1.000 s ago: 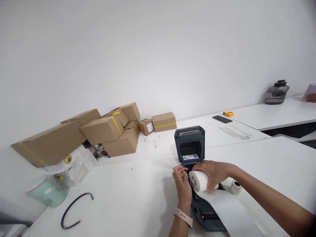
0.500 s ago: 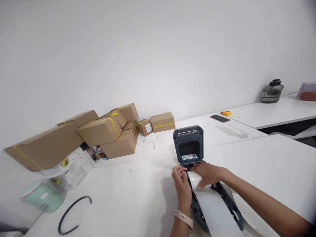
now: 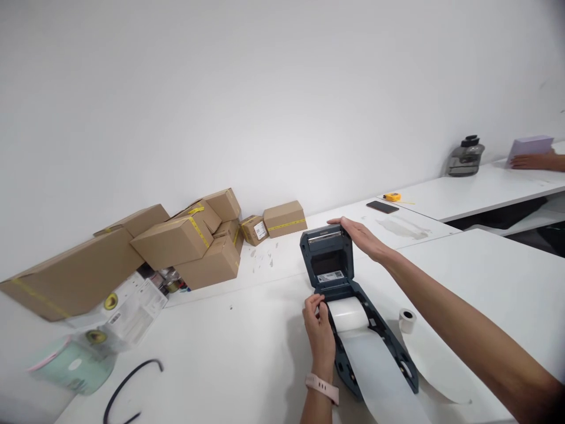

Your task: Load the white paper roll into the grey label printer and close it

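Note:
A dark grey label printer (image 3: 383, 321) stands on the white table with its lid (image 3: 329, 259) raised. Inside sits a roll of white labels (image 3: 348, 314), and a wide strip from it runs out over the front. My left hand (image 3: 318, 330), with a pink band at the wrist, has its fingers curled on the printer's left edge beside the roll. Up at the lid's top right corner, my right hand (image 3: 362, 238) rests with fingers stretched along the top edge; part of it is behind the lid.
A small white paper roll (image 3: 406, 321) with a loose strip lies right of the printer. Cardboard boxes (image 3: 176, 242), a mint container (image 3: 75, 365) and a black cable (image 3: 121, 388) are left. Behind right are a phone (image 3: 382, 207), tape measure (image 3: 392, 197), jug (image 3: 466, 158) and another person's hand (image 3: 532, 162) at a purple box (image 3: 531, 146).
My right hand has left the label roll and moved up to the top of the lid. The left hand stays at the printer's edge. The view has shifted slightly right.

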### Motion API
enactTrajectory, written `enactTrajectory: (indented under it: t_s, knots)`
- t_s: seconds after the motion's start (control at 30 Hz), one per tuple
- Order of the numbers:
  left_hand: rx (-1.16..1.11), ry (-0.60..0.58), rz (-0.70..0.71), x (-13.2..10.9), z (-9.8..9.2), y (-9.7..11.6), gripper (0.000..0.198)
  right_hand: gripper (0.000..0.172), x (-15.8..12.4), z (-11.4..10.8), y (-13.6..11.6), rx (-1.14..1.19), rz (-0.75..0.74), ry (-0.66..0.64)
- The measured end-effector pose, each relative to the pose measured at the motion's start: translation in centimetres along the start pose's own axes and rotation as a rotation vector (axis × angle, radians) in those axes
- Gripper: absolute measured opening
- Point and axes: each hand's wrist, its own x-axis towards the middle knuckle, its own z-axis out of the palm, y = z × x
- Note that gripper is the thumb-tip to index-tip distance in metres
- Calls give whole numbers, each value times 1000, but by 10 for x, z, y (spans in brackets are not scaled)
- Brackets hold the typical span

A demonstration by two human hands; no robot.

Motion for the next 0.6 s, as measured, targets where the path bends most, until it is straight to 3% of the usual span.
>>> enactTrajectory:
  t_s: [0.1, 0.2, 0.33, 0.43, 0.6]
  knots:
    - [-49, 115, -78, -20, -8, 0, 46, 58, -47, -4, -1, 85, 12, -33]
    - [-131, 201, -127, -46, -18, 7, 56, 50, -120, -4, 5, 121, 9, -81]
    - [-134, 147, -168, -77, -22, 21, 65, 33, -202, 7, 23, -6, 27, -195]
    - [-179, 62, -272, -91, -14, 19, 79, 33, -231, 18, 38, -15, 53, -147]
    - [-342, 5, -355, -96, -4, -6, 95, 35, -246, 34, 55, -72, -16, 0]
